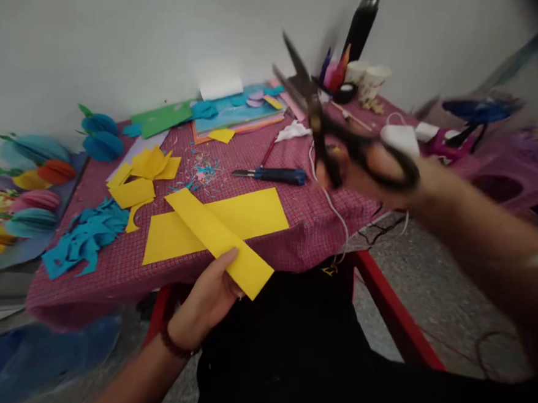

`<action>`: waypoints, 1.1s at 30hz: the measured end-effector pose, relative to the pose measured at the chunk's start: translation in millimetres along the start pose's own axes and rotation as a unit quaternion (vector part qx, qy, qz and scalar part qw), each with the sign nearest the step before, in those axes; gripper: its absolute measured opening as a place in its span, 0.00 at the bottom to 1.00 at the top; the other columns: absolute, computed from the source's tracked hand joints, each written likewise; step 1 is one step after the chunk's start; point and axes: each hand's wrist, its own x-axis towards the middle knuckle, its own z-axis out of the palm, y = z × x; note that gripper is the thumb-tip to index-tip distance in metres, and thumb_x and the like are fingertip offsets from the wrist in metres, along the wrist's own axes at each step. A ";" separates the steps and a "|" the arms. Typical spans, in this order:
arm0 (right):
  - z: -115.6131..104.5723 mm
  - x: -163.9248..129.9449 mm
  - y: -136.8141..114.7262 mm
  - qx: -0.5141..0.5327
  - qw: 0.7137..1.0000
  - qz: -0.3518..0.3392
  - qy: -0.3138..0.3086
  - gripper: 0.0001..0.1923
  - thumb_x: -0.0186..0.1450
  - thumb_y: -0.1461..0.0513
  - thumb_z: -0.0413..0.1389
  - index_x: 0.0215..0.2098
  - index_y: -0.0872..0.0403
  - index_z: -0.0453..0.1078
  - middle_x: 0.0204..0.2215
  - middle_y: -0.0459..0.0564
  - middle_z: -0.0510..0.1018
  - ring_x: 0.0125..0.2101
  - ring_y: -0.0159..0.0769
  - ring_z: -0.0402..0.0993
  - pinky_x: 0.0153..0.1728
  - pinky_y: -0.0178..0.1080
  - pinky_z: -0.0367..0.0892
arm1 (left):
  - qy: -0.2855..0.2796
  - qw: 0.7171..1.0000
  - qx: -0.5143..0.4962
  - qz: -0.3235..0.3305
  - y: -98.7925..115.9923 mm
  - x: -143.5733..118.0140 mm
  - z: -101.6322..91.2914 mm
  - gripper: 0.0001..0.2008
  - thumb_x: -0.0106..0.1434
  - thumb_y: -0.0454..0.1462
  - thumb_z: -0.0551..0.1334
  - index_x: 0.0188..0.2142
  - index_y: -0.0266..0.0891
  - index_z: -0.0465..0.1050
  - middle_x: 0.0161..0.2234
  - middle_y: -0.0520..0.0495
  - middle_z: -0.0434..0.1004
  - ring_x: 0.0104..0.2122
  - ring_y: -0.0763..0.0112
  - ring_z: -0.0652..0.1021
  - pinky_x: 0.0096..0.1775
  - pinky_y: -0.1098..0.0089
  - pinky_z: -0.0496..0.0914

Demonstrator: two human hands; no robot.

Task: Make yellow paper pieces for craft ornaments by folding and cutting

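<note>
The left hand (207,295) pinched the near end of a folded yellow strip (220,238), thumb on top and fingers hidden beneath, so the grip was closed on the paper. The strip jutted past the near edge of the table (121,271), its long axis running from the left hand away and to the left, up across a larger yellow sheet (240,218) that lay flat on the red checked cloth.

The right hand (372,169) was closed through the black handles of a pair of scissors (321,119), blurred with motion. The blades stood apart and pointed up and to the left, away from the person. The scissors hung in the air above and to the right of the strip, well apart from it, with the blade tips farther from the strip than the handles were. The strip's free long edge faced the right hand, and the left hand was by far the nearer of the two to the paper.

Beyond the strip, a blue-handled craft knife (273,175) lay on the cloth, between the yellow sheet and the scissors. To the left of the strip lay yellow offcuts (141,177) and a heap of blue paper scraps (86,235). Farther left of the strip, off the table's end, sat folded paper ornaments (30,191) in blue, pink and orange. Behind the knife, against the wall, a stack of coloured sheets (238,110) rested.
</note>
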 end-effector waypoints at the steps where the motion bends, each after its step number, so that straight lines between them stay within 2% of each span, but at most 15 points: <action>1: 4.9 -29.3 15.7 0.115 0.983 -0.056 -0.133 0.30 0.68 0.47 0.39 0.64 0.50 0.56 0.33 0.45 0.78 0.35 0.31 0.77 0.36 0.40 0.68 | -0.009 1.000 -0.009 -0.001 3.4 0.0 10.1 0.05 0.62 0.33 0.62 0.39 0.36 0.73 0.32 0.48 0.80 0.28 0.70 0.79 0.30 0.71 0.74; 2: 9.3 -55.4 33.1 0.201 0.954 -0.094 -0.202 0.36 0.63 0.41 0.47 0.63 0.49 0.57 0.31 0.46 0.78 0.34 0.35 0.77 0.37 0.42 0.69 | -0.021 1.000 -0.018 0.000 6.6 0.3 20.6 0.06 0.63 0.34 0.60 0.40 0.37 0.72 0.32 0.48 0.81 0.28 0.70 0.80 0.28 0.72 0.73; 3: 13.3 -77.6 51.0 0.259 0.928 -0.096 -0.251 0.39 0.59 0.38 0.52 0.62 0.48 0.60 0.33 0.48 0.78 0.34 0.37 0.77 0.39 0.43 0.70 | -0.039 0.999 -0.026 0.005 9.4 0.8 30.9 0.06 0.64 0.34 0.59 0.40 0.37 0.72 0.33 0.48 0.81 0.27 0.70 0.79 0.25 0.73 0.71; 4: 17.4 -95.5 68.4 0.301 0.905 -0.064 -0.293 0.38 0.59 0.38 0.55 0.61 0.47 0.62 0.36 0.51 0.78 0.37 0.40 0.77 0.41 0.45 0.70 | -0.059 0.998 -0.034 0.015 11.7 1.5 40.7 0.05 0.64 0.34 0.58 0.39 0.38 0.71 0.33 0.48 0.81 0.26 0.71 0.79 0.22 0.75 0.69; 5: 21.5 -108.9 84.2 0.350 0.884 -0.032 -0.310 0.36 0.60 0.40 0.55 0.60 0.47 0.63 0.38 0.54 0.77 0.38 0.41 0.76 0.43 0.47 0.70 | -0.081 0.996 -0.039 0.025 13.1 2.5 49.3 0.05 0.64 0.34 0.58 0.38 0.38 0.71 0.32 0.49 0.81 0.24 0.73 0.78 0.19 0.76 0.66; 6: 25.7 -118.0 98.1 0.418 0.841 -0.032 -0.341 0.38 0.57 0.39 0.58 0.61 0.46 0.62 0.36 0.53 0.76 0.36 0.42 0.76 0.44 0.50 0.70 | -0.101 0.993 -0.041 0.035 13.9 3.6 56.5 0.04 0.64 0.34 0.58 0.37 0.38 0.70 0.31 0.49 0.80 0.22 0.74 0.76 0.18 0.76 0.63; 8: 33.3 -125.0 119.2 0.492 0.779 -0.019 -0.389 0.35 0.58 0.42 0.59 0.60 0.41 0.62 0.37 0.51 0.74 0.36 0.42 0.76 0.48 0.54 0.67 | -0.126 0.990 -0.042 0.049 13.9 6.4 66.1 0.03 0.62 0.34 0.59 0.35 0.37 0.69 0.29 0.49 0.79 0.19 0.75 0.74 0.16 0.76 0.60; 10: 37.8 -122.1 132.4 0.527 0.745 -0.019 -0.409 0.35 0.59 0.44 0.60 0.61 0.41 0.60 0.38 0.50 0.73 0.38 0.41 0.76 0.50 0.56 0.65 | -0.132 0.989 -0.040 0.055 12.8 9.0 70.0 0.03 0.61 0.35 0.59 0.35 0.37 0.68 0.29 0.49 0.78 0.19 0.75 0.72 0.17 0.76 0.60; 17: 41.4 -106.6 147.1 0.560 0.714 -0.007 -0.421 0.33 0.62 0.46 0.58 0.61 0.48 0.60 0.39 0.52 0.73 0.38 0.38 0.75 0.49 0.55 0.65 | -0.138 0.987 -0.055 0.064 8.2 12.5 65.9 0.03 0.61 0.34 0.60 0.35 0.38 0.68 0.28 0.51 0.78 0.18 0.75 0.71 0.17 0.76 0.60; 21: 44.0 -105.7 147.0 0.565 0.704 0.021 -0.429 0.31 0.62 0.46 0.58 0.59 0.49 0.63 0.38 0.51 0.73 0.38 0.38 0.75 0.50 0.55 0.64 | -0.103 0.991 -0.039 0.082 1.9 12.9 63.8 0.02 0.59 0.33 0.61 0.34 0.38 0.69 0.29 0.51 0.79 0.19 0.75 0.72 0.17 0.76 0.60; 26: 48.4 -105.2 155.4 0.557 0.700 0.093 -0.436 0.33 0.60 0.43 0.58 0.58 0.48 0.63 0.37 0.51 0.74 0.36 0.39 0.74 0.52 0.59 0.61 | -0.067 0.992 0.018 0.110 -14.6 14.6 54.5 0.11 0.52 0.28 0.65 0.37 0.37 0.72 0.32 0.51 0.79 0.26 0.74 0.77 0.18 0.78 0.61; 30: 52.7 -103.7 162.2 0.546 0.700 0.141 -0.438 0.36 0.58 0.42 0.59 0.58 0.49 0.61 0.37 0.51 0.74 0.36 0.40 0.73 0.52 0.61 0.60 | -0.078 0.993 0.031 0.085 -24.9 19.6 41.2 0.11 0.52 0.27 0.65 0.36 0.36 0.74 0.31 0.51 0.80 0.26 0.73 0.77 0.20 0.78 0.66; 33: 55.7 -103.2 163.6 0.554 0.696 0.136 -0.436 0.37 0.59 0.43 0.59 0.60 0.51 0.58 0.38 0.51 0.74 0.37 0.39 0.73 0.51 0.59 0.61 | -0.075 0.995 0.001 0.069 -28.6 23.6 34.2 0.11 0.52 0.24 0.64 0.34 0.36 0.74 0.31 0.52 0.80 0.28 0.73 0.78 0.26 0.75 0.73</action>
